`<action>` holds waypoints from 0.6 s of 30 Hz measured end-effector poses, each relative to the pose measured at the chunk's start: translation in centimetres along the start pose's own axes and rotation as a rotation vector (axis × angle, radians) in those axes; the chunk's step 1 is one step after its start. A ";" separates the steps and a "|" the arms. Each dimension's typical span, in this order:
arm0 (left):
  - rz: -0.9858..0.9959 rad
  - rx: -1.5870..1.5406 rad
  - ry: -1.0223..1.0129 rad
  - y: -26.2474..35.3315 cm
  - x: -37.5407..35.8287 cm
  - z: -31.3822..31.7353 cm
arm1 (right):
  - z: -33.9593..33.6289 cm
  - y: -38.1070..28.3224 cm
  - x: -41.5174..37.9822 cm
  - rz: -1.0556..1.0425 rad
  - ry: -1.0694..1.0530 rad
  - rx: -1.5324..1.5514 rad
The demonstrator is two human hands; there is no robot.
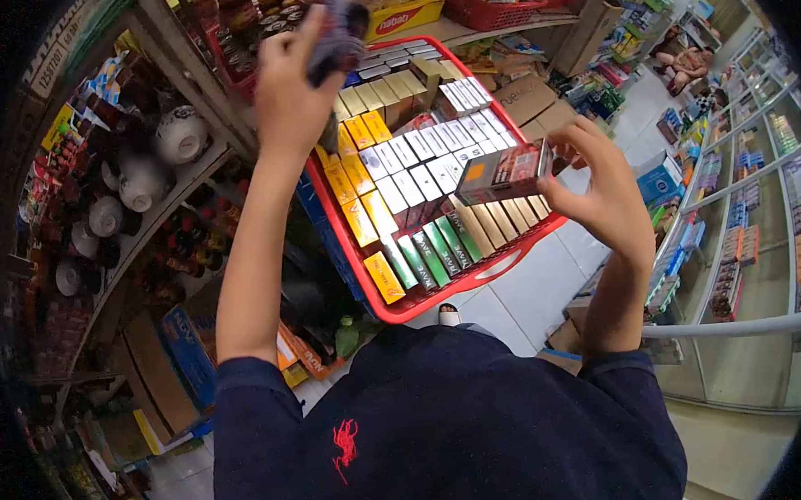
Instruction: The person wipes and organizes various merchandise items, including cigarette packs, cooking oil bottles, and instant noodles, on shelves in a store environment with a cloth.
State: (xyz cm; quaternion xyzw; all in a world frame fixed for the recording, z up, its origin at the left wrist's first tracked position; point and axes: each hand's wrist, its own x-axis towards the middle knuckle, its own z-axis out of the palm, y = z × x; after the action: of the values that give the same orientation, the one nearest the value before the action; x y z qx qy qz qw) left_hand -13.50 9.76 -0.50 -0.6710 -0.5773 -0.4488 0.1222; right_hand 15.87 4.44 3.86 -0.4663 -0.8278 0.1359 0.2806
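The right hand [607, 185] is pinching a dark box [498, 174] over the red basket [402, 313], packs [427, 146] are nearly filling it, and the left hand [291, 97] is clutching a blurred item [344, 34] by its far-left corner.

Head-worn camera, facing forward, down.

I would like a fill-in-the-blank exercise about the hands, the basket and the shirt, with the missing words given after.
1. The ____ hand holds a box with an orange patch.
2. The basket is ____.
3. In the basket's near row, between the yellow pack and the gold packs, stand ____ packs.
4. A small red logo is on the dark ____.

Missing words: right; red; green; shirt.
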 end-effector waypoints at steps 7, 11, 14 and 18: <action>0.076 0.467 -0.699 -2.8 0.7 9.0 | -0.9 2.5 -2.9 0.025 0.076 0.050; 0.456 0.284 -0.392 1.1 1.5 9.1 | -0.7 3.4 -3.4 0.045 0.108 0.141; 0.551 -0.073 -0.879 1.0 0.2 12.3 | -0.2 3.8 -3.3 0.045 0.125 0.129; 0.523 -0.009 -1.025 0.0 0.3 13.7 | -0.4 4.9 -3.4 0.043 0.119 0.099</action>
State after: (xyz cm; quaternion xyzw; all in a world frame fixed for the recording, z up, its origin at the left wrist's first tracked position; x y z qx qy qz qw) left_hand -7.19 19.32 -8.04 -0.9238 -0.3758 -0.0237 -0.0690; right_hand 20.91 4.07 0.69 -0.4767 -0.7917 0.1549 0.3492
